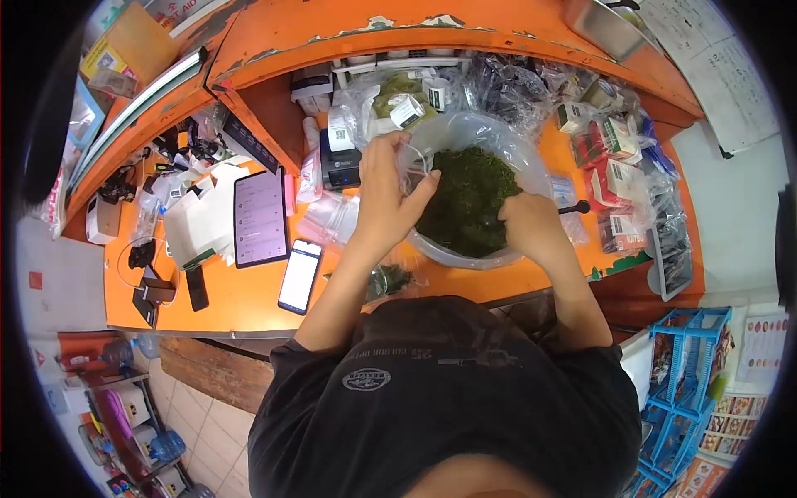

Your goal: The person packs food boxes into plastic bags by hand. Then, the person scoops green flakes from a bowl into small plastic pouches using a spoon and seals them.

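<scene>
A large translucent plastic tub (531, 158) stands on the orange desk in front of me. Dark green chopped leaves (469, 195) fill its lower part. My left hand (392, 191) grips the tub's left rim, with the thumb over the inside and a white handle loop (417, 159) beside it. Over the right side of the tub, my right hand (531, 222) is closed. A black handle (574, 207) with a rounded end sticks out past its wrist side. The working end of that utensil is hidden by my hand and the leaves.
A lit phone (300, 278) and a tablet (261, 217) lie left of the tub. Clear plastic bags (328, 217) and a small black device (340, 168) are close by. Packaged goods (618, 178) crowd the right side, below an orange shelf edge (457, 31).
</scene>
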Tool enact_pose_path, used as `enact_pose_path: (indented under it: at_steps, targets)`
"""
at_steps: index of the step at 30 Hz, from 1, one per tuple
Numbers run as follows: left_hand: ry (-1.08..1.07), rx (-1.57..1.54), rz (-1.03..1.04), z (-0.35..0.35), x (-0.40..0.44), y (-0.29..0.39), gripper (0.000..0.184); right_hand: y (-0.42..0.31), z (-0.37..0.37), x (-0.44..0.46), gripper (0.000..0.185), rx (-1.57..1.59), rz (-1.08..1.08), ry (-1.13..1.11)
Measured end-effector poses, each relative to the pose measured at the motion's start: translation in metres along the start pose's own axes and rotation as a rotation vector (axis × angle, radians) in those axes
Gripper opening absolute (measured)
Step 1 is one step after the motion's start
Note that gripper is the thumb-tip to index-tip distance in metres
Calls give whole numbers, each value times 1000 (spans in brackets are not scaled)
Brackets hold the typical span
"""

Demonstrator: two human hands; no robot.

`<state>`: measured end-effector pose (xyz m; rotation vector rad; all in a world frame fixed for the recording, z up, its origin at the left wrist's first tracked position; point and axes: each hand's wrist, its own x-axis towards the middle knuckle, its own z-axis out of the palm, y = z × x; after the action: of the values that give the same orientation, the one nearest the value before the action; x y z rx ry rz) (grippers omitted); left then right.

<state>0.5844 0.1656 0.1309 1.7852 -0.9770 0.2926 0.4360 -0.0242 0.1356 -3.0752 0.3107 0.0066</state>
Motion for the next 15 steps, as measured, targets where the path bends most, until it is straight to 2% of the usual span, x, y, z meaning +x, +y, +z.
enact_pose_path:
  at_steps: [6, 11, 15]
  targets:
    - [-39, -47, -39, 3, -2, 4, 55, -7, 8, 14, 19, 179, -99, -231]
    - [-54, -171, -112, -1, 1, 3, 57, 6, 16, 21, 23, 436, -149, -204]
    - [-46, -298, -121, 0, 5, -9, 52, 20, 20, 29, 22, 668, -167, -208]
